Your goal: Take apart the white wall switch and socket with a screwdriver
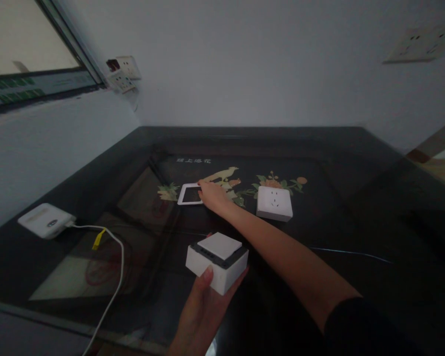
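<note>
A white wall switch box (219, 267) rests in my left hand (203, 301), the thumb on its near side and the fingers around its far and right sides. Its dark inner frame shows around the raised white rocker on top. Farther off, a thin white square cover frame (181, 195) lies on the dark table. My right hand (212, 194) reaches across to it, with fingers closed on its right edge. The fingertips under that edge are partly hidden. To the right of my right forearm sits a white socket box (275, 203), its face upward.
The glossy black table (341, 198) bears a bird and flower pattern. At its left lies a white device (46, 220) with a white cable (121, 267) and a yellow tag (99, 239). Sockets (129, 67) hang loose at the back left; another outlet plate (419, 45) is on the wall.
</note>
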{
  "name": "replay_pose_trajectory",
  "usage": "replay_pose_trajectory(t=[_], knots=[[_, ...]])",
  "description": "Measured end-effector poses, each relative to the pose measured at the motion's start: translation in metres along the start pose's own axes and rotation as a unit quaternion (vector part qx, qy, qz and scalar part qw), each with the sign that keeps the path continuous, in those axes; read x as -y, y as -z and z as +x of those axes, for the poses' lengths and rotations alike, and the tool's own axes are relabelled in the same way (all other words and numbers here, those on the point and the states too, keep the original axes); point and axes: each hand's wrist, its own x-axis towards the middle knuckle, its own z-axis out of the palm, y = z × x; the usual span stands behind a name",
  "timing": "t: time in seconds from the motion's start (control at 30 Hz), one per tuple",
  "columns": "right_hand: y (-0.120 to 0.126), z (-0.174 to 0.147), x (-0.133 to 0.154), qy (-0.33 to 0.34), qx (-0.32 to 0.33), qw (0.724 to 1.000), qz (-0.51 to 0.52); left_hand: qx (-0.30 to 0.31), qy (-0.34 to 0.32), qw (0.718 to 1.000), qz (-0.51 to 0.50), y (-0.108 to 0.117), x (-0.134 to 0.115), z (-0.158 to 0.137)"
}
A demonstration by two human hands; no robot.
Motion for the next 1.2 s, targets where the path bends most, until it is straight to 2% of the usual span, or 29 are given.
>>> replay_pose_trajectory(t=[0.13, 0.2, 0.3, 0.47, 0.6, 0.7, 0.8, 0.87, 0.93, 1.03, 1.13, 1.2], knots=[[0.004, -0.014, -0.004, 0.094, 0.017, 0.995, -0.017, 0.01, -0.001, 1.0, 0.011, 0.004, 0.0, 0.0], [0.005, -0.017, -0.005, 0.116, 0.027, 0.993, -0.024, 0.031, -0.001, 0.999, 0.011, 0.006, 0.0, 0.0], [0.002, -0.014, -0.001, 0.113, 0.035, 0.993, -0.028, 0.056, 0.018, 0.998, 0.008, 0.007, 0.0, 0.0], [0.001, -0.001, 0.015, 0.082, 0.025, 0.996, 0.001, 0.02, -0.005, 0.999, 0.025, 0.0, -0.001, -0.002], [0.021, -0.009, 0.021, 0.077, -0.003, 0.995, 0.063, -0.016, -0.003, 0.997, 0.078, -0.008, -0.003, -0.003], [0.05, -0.047, 0.011, 0.1, -0.022, 0.987, 0.126, -0.05, -0.014, 0.991, 0.122, -0.012, -0.002, -0.004], [0.075, -0.114, -0.009, 0.1, -0.045, 0.979, 0.171, -0.057, -0.009, 0.986, 0.159, -0.017, 0.0, -0.007], [0.081, -0.164, -0.023, 0.09, -0.044, 0.976, 0.194, -0.049, -0.001, 0.983, 0.178, -0.022, 0.002, -0.008], [0.077, -0.207, -0.034, 0.06, -0.022, 0.962, 0.267, -0.036, -0.001, 0.978, 0.206, -0.028, 0.004, -0.01], [0.062, -0.249, -0.043, -0.007, 0.043, 0.914, 0.404, 0.005, -0.012, 0.958, 0.286, -0.036, 0.007, -0.011], [0.051, -0.263, -0.049, -0.048, 0.054, 0.875, 0.478, 0.088, -0.029, 0.915, 0.394, -0.041, 0.006, -0.008], [0.051, -0.263, -0.055, -0.04, 0.036, 0.874, 0.484, 0.145, -0.023, 0.884, 0.443, -0.045, 0.0, -0.002]])
